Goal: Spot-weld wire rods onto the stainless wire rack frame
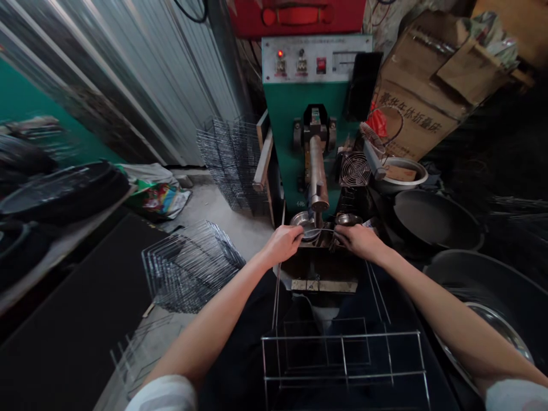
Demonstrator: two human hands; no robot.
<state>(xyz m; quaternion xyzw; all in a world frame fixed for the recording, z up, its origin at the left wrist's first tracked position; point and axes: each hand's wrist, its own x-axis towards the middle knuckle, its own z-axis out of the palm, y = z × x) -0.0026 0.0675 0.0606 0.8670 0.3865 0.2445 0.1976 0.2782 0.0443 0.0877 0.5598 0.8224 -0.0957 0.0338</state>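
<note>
My left hand (pixel 282 246) and my right hand (pixel 360 240) are both closed, pinching a metal wire rack (pixel 308 337) at its far end. A thin wire (pixel 321 230) runs between my fingertips, just below the electrode tip of a green spot-welding machine (pixel 282 137). From my hands the rack's long side wires come back towards me, and its boxy near end lies over my lap. Beyond my left hand sits a small metal bowl (pixel 303 219); another small bowl (pixel 349 219) is just past my right hand. Whether the wire touches the electrode, I cannot tell.
Stacked wire racks (pixel 188 262) stand on the floor to the left, with more wire grids (pixel 231 160) behind. Large dark pans (pixel 436 220) crowd the right side. A cardboard box (pixel 419 103) leans at the back right. At left is a dark board (pixel 85 308).
</note>
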